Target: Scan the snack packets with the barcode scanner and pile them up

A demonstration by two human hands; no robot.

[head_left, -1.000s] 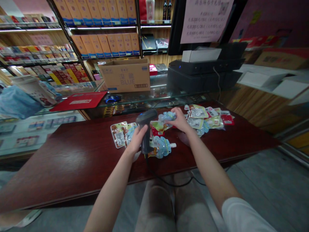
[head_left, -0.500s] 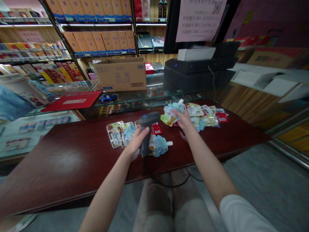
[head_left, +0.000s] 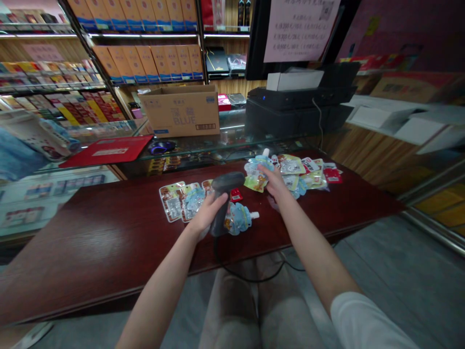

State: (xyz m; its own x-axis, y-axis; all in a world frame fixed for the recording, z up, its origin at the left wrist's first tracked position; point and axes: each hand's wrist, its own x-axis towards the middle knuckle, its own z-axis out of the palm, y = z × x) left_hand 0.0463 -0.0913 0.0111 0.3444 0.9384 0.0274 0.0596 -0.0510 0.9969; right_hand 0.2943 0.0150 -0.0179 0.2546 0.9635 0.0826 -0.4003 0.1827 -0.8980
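Note:
My left hand (head_left: 208, 213) is wrapped round the handle of a black barcode scanner (head_left: 228, 182), its head pointing right. Between the fingers of my right hand (head_left: 275, 182) is a light blue spouted pouch (head_left: 256, 170) with a white cap, raised just over the table in front of the scanner. Another blue spouted pouch (head_left: 240, 219) lies beside the scanner handle. Partly behind my left hand are several flat snack packets (head_left: 172, 201) and a small red packet (head_left: 236, 195). More packets (head_left: 290, 165) lie in a pile beyond my right hand.
The dark red wooden table (head_left: 90, 242) carries the packets. A glass counter behind it holds a cardboard box (head_left: 181, 114), a red folder (head_left: 109, 150), a mouse (head_left: 162, 146) and a black printer-like machine (head_left: 298, 114). The scanner's cable (head_left: 250, 280) hangs over the front edge.
The pouch in my right hand has turned more upright, its cap shifting slightly left. The scanner has tilted a little, and its blue light no longer shows.

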